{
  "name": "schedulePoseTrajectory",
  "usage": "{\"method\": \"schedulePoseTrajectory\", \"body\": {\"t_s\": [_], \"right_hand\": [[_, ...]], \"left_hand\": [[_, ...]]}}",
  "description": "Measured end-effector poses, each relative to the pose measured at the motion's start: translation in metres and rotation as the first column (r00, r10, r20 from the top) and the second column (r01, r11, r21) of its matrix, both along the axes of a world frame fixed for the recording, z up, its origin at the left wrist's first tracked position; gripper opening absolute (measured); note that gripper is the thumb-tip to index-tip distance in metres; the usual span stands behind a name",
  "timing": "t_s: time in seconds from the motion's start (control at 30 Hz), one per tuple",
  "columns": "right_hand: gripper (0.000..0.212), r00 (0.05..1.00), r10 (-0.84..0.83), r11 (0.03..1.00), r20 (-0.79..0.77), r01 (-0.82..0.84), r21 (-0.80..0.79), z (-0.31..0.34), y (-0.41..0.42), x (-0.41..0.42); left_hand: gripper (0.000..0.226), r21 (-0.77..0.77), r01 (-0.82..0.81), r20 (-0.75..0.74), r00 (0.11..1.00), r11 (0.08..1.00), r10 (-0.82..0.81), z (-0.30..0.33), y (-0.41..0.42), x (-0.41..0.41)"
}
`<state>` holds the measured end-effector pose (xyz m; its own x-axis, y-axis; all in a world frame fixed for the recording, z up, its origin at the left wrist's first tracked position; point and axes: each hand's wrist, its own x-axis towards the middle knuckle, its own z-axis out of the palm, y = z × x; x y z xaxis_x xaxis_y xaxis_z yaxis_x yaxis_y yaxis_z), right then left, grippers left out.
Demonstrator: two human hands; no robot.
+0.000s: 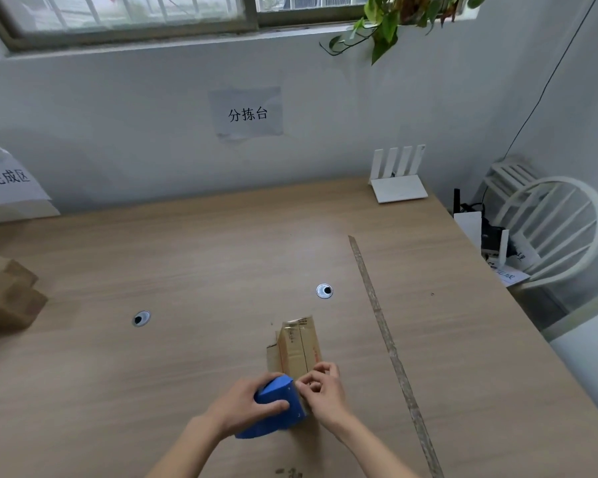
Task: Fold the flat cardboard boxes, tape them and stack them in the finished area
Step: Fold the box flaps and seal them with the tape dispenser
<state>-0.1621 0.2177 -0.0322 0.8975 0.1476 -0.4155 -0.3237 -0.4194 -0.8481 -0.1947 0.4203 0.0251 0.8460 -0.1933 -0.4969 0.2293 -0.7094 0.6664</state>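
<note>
A small folded cardboard box (pixel 297 346) lies on the wooden table (pixel 187 270), near the front edge and a little right of centre. My left hand (pixel 247 403) grips a blue tape dispenser (pixel 278 407) held against the box's near end. Right beside the dispenser's mouth, my right hand (pixel 325 388) pinches the tape end at the box's near edge. A pile of folded cardboard boxes (pixel 7 298) sits at the table's far left, below a paper sign with "完成区" (pixel 9 175).
Two round cable grommets (pixel 141 318) (pixel 324 290) sit in the table top. A long strip of old tape (pixel 387 336) runs front to back on the right. A white router (pixel 397 177) stands at the back right. A white chair (pixel 549 232) is beyond the right edge.
</note>
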Motion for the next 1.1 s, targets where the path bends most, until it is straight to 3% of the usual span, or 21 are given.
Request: {"method": "schedulePoseTrajectory", "body": {"t_s": [0.3, 0.43, 0.57, 0.7, 0.83, 1.0, 1.1], "right_hand": [[0.011, 0.999, -0.041, 0.999, 0.036, 0.041, 0.009, -0.006, 0.006, -0.007], [0.014, 0.999, -0.03, 0.993, 0.041, 0.034, -0.114, -0.007, 0.005, -0.006], [0.014, 0.994, 0.105, 0.943, 0.035, -0.089, -0.32, 0.001, 0.001, 0.0], [0.016, 0.99, 0.139, 0.971, -0.004, -0.137, -0.198, 0.004, -0.004, 0.002], [0.023, 0.993, 0.121, 0.973, 0.013, -0.116, -0.198, 0.001, -0.006, -0.001], [0.021, 0.998, 0.013, 0.993, -0.06, -0.02, -0.115, -0.01, -0.01, -0.007], [0.016, 0.994, 0.011, 0.998, -0.108, -0.017, -0.062, -0.013, -0.012, -0.008]], "left_hand": [[0.04, -0.031, -0.035, -0.001, 0.999, 0.999, 0.035, 0.004, -0.003, -0.005], [0.042, -0.028, -0.043, 0.003, 0.999, 0.999, 0.043, 0.002, -0.004, -0.009], [0.046, -0.014, -0.046, -0.004, 0.999, 0.999, 0.046, -0.003, -0.002, -0.011], [0.049, 0.019, -0.02, -0.015, 1.0, 1.0, 0.02, -0.005, 0.0, -0.011], [0.042, 0.094, 0.024, -0.044, 0.999, 0.995, -0.02, -0.003, 0.002, -0.011], [0.066, 0.199, 0.046, -0.075, 0.997, 0.979, -0.031, -0.006, 0.013, -0.023], [0.066, 0.202, -0.002, -0.073, 0.997, 0.979, 0.017, -0.009, 0.009, -0.029]]}}
